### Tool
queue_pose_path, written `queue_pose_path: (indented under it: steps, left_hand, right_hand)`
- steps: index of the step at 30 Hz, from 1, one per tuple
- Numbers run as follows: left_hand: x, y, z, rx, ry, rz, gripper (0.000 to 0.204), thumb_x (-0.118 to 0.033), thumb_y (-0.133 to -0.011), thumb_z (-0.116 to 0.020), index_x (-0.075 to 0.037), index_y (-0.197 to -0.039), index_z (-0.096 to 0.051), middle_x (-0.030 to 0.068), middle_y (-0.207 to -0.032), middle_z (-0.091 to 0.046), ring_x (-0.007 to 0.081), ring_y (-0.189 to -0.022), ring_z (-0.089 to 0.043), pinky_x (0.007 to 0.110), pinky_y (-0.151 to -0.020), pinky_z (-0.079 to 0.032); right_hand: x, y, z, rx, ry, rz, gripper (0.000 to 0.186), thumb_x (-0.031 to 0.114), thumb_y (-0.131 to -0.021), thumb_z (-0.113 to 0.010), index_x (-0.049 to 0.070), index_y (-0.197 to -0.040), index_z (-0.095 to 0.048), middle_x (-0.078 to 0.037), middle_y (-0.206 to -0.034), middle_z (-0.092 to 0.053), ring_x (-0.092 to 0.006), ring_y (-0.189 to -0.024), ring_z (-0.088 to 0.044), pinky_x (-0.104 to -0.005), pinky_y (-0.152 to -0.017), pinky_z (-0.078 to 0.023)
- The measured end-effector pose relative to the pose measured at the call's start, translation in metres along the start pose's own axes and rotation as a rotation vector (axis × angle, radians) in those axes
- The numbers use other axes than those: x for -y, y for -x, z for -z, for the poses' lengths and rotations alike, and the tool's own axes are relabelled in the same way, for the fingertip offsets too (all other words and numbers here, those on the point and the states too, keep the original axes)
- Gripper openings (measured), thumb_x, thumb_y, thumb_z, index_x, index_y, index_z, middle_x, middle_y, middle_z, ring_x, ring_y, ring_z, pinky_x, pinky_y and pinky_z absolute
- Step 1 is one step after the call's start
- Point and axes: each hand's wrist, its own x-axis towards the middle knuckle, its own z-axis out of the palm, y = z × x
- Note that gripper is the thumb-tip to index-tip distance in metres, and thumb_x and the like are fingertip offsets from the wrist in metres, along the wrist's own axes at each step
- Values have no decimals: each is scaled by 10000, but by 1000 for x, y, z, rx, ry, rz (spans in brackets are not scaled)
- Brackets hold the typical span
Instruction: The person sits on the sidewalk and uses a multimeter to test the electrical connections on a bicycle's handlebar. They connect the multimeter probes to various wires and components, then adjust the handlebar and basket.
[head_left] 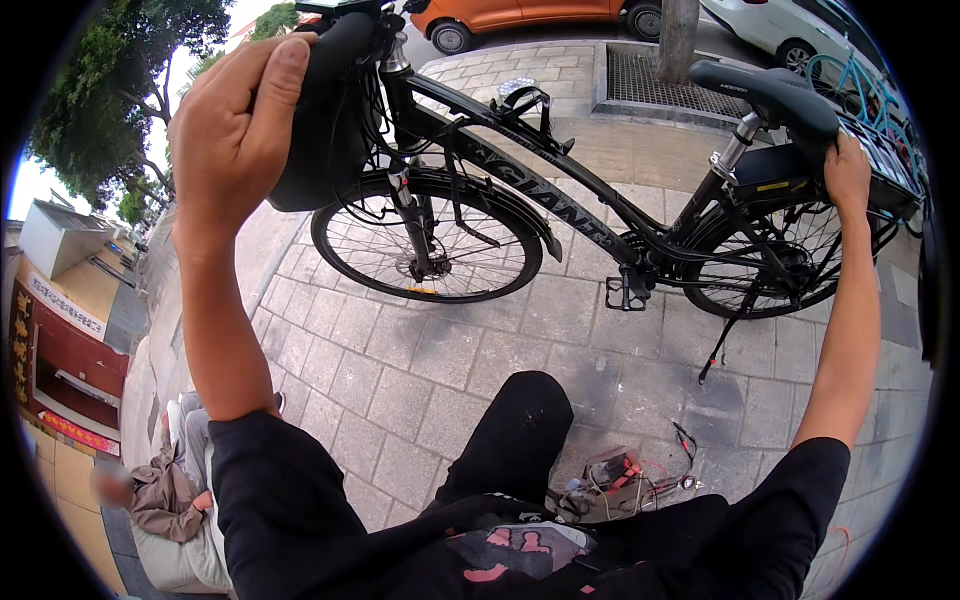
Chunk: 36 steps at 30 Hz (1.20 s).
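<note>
A black bicycle stands side-on before me, front wheel to the left, on its kickstand. My left hand is closed on the handlebar end at upper left, beside a black front bag with cables around it; the grip itself is mostly hidden. My right hand grasps the back of the black saddle, just above the rear rack. Below the frame, the pedal hangs over the paving. My dark-clad knee is in the lower middle.
Tools and leads lie on the paving by my knee. A seated person is at lower left near a shopfront. Behind the bicycle are a tree in a grated pit, an orange car, a white car and a light-blue bicycle.
</note>
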Motion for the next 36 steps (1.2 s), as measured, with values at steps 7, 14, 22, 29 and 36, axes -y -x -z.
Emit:
queue_pose_path:
  steps: [7,14,22,29,36]
  left_hand:
    - [66,12,2,-92,157,202,331,-310,-1072,-625,-23,-1106,-786,41,-886,-742,91,-798,-620,247,-736,-479]
    - [134,21,-3,-162,225,266,305,-313,-1044,-668,-33,-1054,-788,-4,-820,-695,67,-773,-575,241,-705,-454]
    - [172,21,-14,-233,236,269,308,-340,-1015,-706,-48,-1028,-804,-7,-857,-721,69,-822,-596,230,-767,-469]
    - [220,22,-34,-310,343,377,311,-365,-1000,-703,-72,-1041,-800,-48,-860,-678,52,-785,-528,209,-725,-420]
    - [237,20,-40,-360,366,406,329,-400,-953,-736,-78,-972,-797,-63,-771,-591,43,-719,-459,212,-650,-352]
  right_hand:
    - [12,9,19,-11,39,-31,197,191,-995,-577,38,-1102,-641,-200,-1053,-639,-428,-1031,-616,-533,-890,-492]
    - [30,12,26,43,65,-95,242,227,-1011,-568,37,-1139,-645,-192,-1097,-647,-412,-1082,-610,-518,-930,-488]
    - [18,11,22,36,25,-85,248,245,-1028,-559,41,-1133,-653,-202,-1098,-649,-423,-1072,-611,-531,-920,-485]
    - [12,15,16,12,45,-59,273,269,-1046,-540,51,-1160,-659,-204,-1104,-654,-429,-1060,-620,-540,-904,-491]
    - [14,13,11,60,107,-80,302,281,-1048,-530,58,-1203,-663,-211,-1112,-657,-433,-1062,-625,-545,-914,-492]
